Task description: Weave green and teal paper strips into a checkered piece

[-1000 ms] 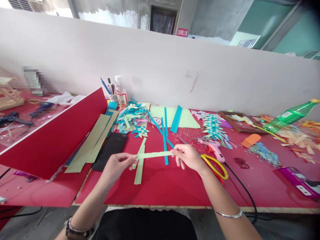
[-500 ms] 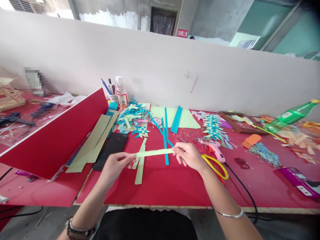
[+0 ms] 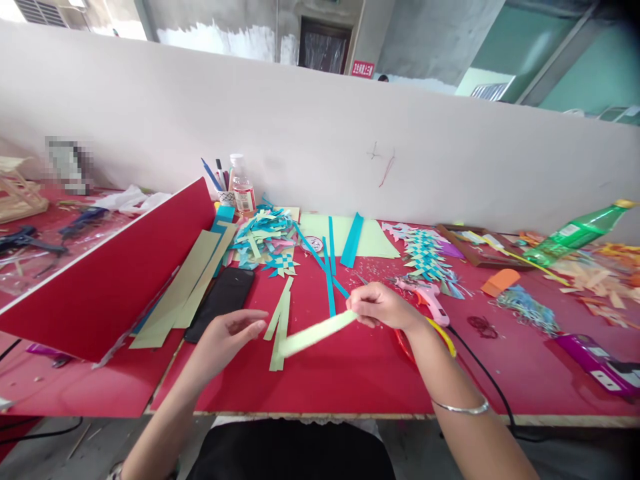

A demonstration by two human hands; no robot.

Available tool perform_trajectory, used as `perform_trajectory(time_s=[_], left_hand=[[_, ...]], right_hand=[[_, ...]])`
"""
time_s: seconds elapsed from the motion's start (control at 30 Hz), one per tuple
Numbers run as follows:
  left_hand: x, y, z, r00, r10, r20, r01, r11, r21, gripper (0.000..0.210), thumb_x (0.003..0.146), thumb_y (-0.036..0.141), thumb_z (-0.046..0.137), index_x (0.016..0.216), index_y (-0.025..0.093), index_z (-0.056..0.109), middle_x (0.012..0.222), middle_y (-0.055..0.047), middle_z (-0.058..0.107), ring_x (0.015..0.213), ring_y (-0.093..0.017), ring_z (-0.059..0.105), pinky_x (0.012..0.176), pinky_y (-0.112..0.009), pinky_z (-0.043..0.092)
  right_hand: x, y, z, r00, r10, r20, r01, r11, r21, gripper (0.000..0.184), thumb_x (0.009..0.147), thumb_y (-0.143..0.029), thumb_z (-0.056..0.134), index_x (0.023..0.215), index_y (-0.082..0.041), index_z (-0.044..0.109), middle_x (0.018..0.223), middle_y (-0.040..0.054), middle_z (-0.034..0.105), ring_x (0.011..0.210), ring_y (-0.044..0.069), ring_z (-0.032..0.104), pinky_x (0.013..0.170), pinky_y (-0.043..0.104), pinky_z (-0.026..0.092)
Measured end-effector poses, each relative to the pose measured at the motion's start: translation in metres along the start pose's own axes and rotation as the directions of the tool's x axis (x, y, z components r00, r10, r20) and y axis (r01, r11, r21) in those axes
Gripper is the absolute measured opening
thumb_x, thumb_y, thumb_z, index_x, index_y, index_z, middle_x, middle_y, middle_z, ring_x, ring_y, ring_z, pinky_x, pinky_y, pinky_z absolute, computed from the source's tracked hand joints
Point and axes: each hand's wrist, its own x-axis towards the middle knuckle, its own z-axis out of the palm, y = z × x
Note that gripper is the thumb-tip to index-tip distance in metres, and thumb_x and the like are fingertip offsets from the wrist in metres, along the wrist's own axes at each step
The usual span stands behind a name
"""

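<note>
Pinched in my right hand [image 3: 377,305] is one end of a light green paper strip [image 3: 320,333], which slants down to the left above the red table. Its free end passes over two pale green strips [image 3: 280,327] lying crossed. My left hand [image 3: 235,337] is apart from the strip, thumb and fingers spaced with nothing between them. Beyond my hands lie narrow blue paper strips [image 3: 329,283] and a small woven blue-and-green piece [image 3: 283,264]. Scissors with a yellow handle [image 3: 443,333] are partly hidden beneath my right forearm.
A black phone [image 3: 220,303] and long paper pieces [image 3: 173,290] lie left, beside a red upright board [image 3: 125,267]. Behind is a heap of paper pieces [image 3: 263,233]. To the right are a pink glue gun [image 3: 427,297], a woven piece [image 3: 425,253] and a green bottle [image 3: 580,233].
My left hand has let go of the strip and drawn slightly left, its fingers opening. The strip's left end has swung down while my right hand keeps the other end.
</note>
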Motion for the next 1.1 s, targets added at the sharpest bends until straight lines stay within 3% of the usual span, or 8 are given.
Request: perform_trajectory(time_s=[0.1,0.23,0.37,0.5,0.6,0.7,0.97,1.1], left_hand=[[-0.006,0.0,0.001,0.982,0.161,-0.101,-0.142,0.975,0.171,0.033,0.077,0.042,0.049,0.097,0.019,0.061,0.094,-0.005,0.065,0.084,-0.018,0.059,0.071,-0.024,0.046],[-0.009,0.002,0.015,0.938,0.346,0.018,-0.331,0.881,0.339,0.03,0.084,0.036,0.041,0.102,0.02,0.058,0.102,-0.007,0.061,0.094,-0.018,0.056,0.081,-0.027,0.044],[-0.007,-0.001,0.033,0.873,0.419,0.25,-0.486,0.711,0.509,0.029,0.087,0.026,0.037,0.111,0.024,0.054,0.111,-0.005,0.056,0.103,-0.019,0.05,0.086,-0.031,0.043],[-0.003,-0.007,0.044,0.85,0.369,0.376,-0.526,0.54,0.657,0.032,0.085,0.021,0.042,0.115,0.026,0.052,0.121,-0.003,0.052,0.111,-0.022,0.045,0.093,-0.038,0.038],[0.001,-0.012,0.042,0.876,0.346,0.335,-0.473,0.491,0.731,0.034,0.085,0.021,0.041,0.117,0.028,0.049,0.124,-0.002,0.05,0.113,-0.021,0.044,0.095,-0.039,0.035],[0.004,-0.015,0.035,0.909,0.34,0.243,-0.388,0.47,0.793,0.034,0.085,0.02,0.04,0.116,0.027,0.051,0.122,-0.002,0.052,0.112,-0.021,0.044,0.097,-0.04,0.032],[0.007,-0.017,0.025,0.891,0.408,0.2,-0.389,0.458,0.799,0.032,0.082,0.021,0.042,0.112,0.024,0.053,0.122,-0.006,0.05,0.114,-0.022,0.043,0.099,-0.043,0.026],[0.007,-0.018,0.024,0.879,0.436,0.195,-0.408,0.472,0.782,0.033,0.083,0.023,0.041,0.114,0.025,0.05,0.123,-0.007,0.048,0.115,-0.022,0.041,0.1,-0.044,0.025]], right_hand=[[0.013,-0.002,-0.006,0.967,-0.019,0.254,0.009,0.999,0.042,0.038,0.074,-0.048,0.052,0.056,-0.015,0.049,0.045,-0.005,0.045,0.039,0.005,0.039,0.039,0.018,0.029],[0.051,0.001,0.009,0.923,0.106,0.371,0.021,0.946,-0.323,0.031,0.079,-0.038,0.049,0.06,-0.014,0.053,0.054,-0.0028,0.051,0.049,0.006,0.045,0.047,0.018,0.032],[0.087,0.012,0.037,0.965,0.146,0.218,0.063,0.678,-0.732,0.022,0.075,-0.032,0.055,0.06,-0.016,0.057,0.056,-0.0017,0.055,0.052,0.009,0.048,0.048,0.02,0.03],[0.095,0.022,0.04,0.997,0.068,0.041,-0.011,0.624,-0.781,0.019,0.08,-0.032,0.048,0.086,-0.018,0.059,0.08,0.004,0.062,0.071,0.015,0.056,0.06,0.024,0.038],[0.087,0.034,0.021,0.995,-0.001,-0.1,-0.08,0.593,-0.801,0.035,0.082,-0.026,0.045,0.116,-0.019,0.047,0.116,0.0099,0.052,0.102,0.019,0.05,0.082,0.029,0.038],[0.075,0.051,-0.002,0.977,0.016,-0.212,-0.186,0.551,-0.814,0.055,0.076,-0.025,0.054,0.127,-0.018,0.037,0.132,0.0124,0.038,0.12,0.023,0.037,0.096,0.034,0.031],[0.058,0.07,-0.003,0.957,-0.057,-0.285,-0.205,0.564,-0.8,0.033,0.082,-0.027,0.048,0.115,-0.025,0.049,0.123,0.0071,0.051,0.115,0.023,0.042,0.098,0.053,0.014],[0.059,0.069,-0.002,0.926,-0.15,-0.348,-0.201,0.583,-0.787,0.017,0.083,-0.025,0.046,0.095,-0.022,0.058,0.104,0.0068,0.06,0.102,0.023,0.049,0.094,0.05,0.019]])
